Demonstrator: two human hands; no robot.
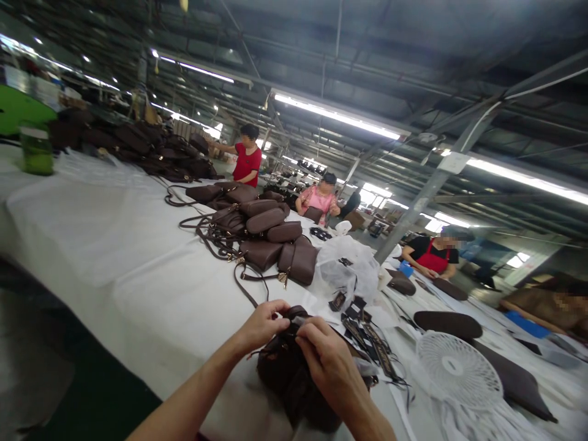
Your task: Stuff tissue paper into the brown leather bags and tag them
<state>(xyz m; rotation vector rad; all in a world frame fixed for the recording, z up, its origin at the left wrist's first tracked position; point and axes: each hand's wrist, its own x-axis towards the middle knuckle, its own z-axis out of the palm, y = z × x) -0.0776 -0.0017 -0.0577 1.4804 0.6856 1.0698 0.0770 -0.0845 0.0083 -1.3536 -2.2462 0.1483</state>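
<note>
Apparently working at the top of a bag (282,373), on the table (179,306) near a bag pile (266,220). Pinching it narrowly with left hand (263,324) and right hand (329,361); unable to tell which part. Next, judged to need steady, fine handling.

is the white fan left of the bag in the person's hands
No, the white fan is right of the dark bag, past the right hand.

Wht fan (452,369) sits R on table (151,245); grn jar (37,152) is far L. Co-worker (430,250) w/ red apron (430,262) is at R, strip lights (337,115) lit o/head.
</note>
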